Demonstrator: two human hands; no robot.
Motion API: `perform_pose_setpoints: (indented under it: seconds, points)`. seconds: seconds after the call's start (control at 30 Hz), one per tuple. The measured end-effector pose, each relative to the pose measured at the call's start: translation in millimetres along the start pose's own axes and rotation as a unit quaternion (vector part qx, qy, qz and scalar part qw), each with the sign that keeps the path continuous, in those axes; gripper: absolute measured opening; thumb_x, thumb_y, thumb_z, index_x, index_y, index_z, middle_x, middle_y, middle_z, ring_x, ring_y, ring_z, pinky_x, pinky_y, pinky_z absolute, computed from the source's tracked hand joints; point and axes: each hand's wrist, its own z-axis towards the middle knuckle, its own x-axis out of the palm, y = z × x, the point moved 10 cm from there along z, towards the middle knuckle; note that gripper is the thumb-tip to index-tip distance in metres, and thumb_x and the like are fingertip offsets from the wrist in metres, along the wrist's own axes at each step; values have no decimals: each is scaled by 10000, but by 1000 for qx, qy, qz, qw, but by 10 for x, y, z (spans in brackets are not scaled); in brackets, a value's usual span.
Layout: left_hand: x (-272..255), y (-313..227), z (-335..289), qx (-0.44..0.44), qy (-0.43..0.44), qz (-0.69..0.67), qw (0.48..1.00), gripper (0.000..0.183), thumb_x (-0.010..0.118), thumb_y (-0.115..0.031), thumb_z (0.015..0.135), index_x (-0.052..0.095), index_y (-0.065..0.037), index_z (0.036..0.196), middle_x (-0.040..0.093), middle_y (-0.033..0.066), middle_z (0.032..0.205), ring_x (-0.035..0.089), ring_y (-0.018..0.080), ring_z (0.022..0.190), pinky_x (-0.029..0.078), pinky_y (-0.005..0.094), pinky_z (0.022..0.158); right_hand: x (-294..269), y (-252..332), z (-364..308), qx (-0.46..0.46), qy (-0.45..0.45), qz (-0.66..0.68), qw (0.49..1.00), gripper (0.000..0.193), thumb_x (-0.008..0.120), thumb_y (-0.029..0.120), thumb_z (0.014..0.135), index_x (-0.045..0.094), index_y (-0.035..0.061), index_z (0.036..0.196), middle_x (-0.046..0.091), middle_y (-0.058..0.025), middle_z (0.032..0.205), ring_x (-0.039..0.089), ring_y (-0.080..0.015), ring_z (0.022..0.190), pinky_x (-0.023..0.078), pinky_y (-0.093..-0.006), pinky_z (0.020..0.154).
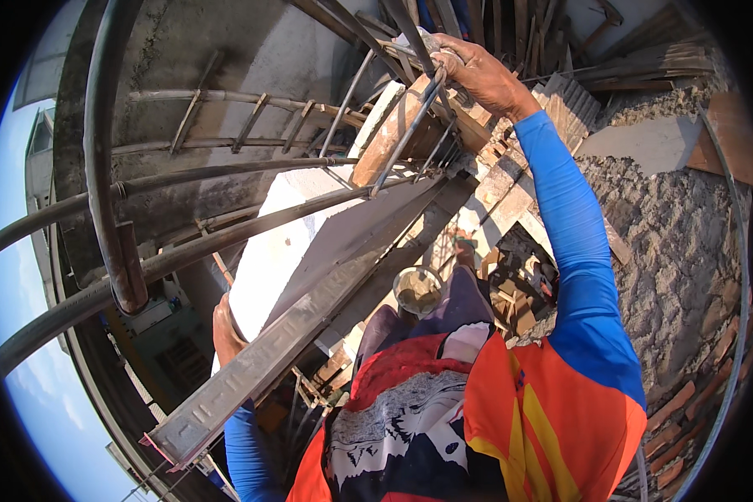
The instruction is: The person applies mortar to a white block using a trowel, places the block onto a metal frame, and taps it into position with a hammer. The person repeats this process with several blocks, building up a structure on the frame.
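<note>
My left hand (227, 331) is at the left end of a white, sunlit block-like beam (269, 238), against its edge. The hand's fingers are mostly hidden. A long grey metal channel (297, 335) crosses over my left wrist, slanting along the beam's shaded near side. At the top, my right arm reaches out, and my right hand (484, 77) is closed beside upright steel bars (422, 50). A pale lump (429, 40) shows at its fingertips; what it grips is partly hidden. A brownish board (389, 134) leans just below, among the bars.
Long dark bars (201, 234) run across the left, near a hanging bent pipe (100, 159). A bucket (418, 290) of pale material stands by my legs. Rough mortared masonry (665, 226) fills the right, with stacked bricks (673, 427) below and timber (644, 67) beyond.
</note>
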Motion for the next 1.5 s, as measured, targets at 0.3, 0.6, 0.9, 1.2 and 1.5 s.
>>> perform_pose_setpoints:
  seconds: [0.3,0.6,0.9,1.2,1.5]
  points:
    - [20,113,-49,12,-36,1,999,933,865,-434,727,475,27,1438,598,223,1206,589,392,1136,458,435,996,2,205,-12,15,18,80,997,742,646,536,989,496,20,1500,639,-103,1361,609,-169,1224,448,-317,1128]
    - [165,231,-64,50,-12,56,997,899,785,-405,828,392,5,1525,552,224,1380,549,387,1229,432,452,1065,-35,270,-14,46,16,145,988,747,654,534,992,503,0,1492,643,-73,1326,592,-132,1172,466,-306,1077]
    - [-299,477,-466,-81,66,19,994,819,781,-460,880,442,-96,1531,527,180,1481,510,351,1350,410,458,1146,-1118,869,36,14,-63,2,998,509,626,477,1025,633,70,1331,584,31,986,501,-81,889,422,-246,785]
    - [-559,1158,-1213,-104,-18,-72,992,935,891,-425,747,471,-100,1516,481,169,1551,441,347,1448,341,451,1232,-2623,1714,-792,23,-177,-222,959,558,567,470,1061,601,29,1402,619,-37,1154,534,-139,987,445,-296,847]
    - [-166,922,-700,35,-46,-80,995,941,886,-443,736,464,-117,1511,547,202,1463,484,391,1384,371,476,1199,-1898,2129,-2565,121,-228,-263,930,518,583,428,1060,607,12,1368,602,-84,1196,562,-157,973,490,-306,835]
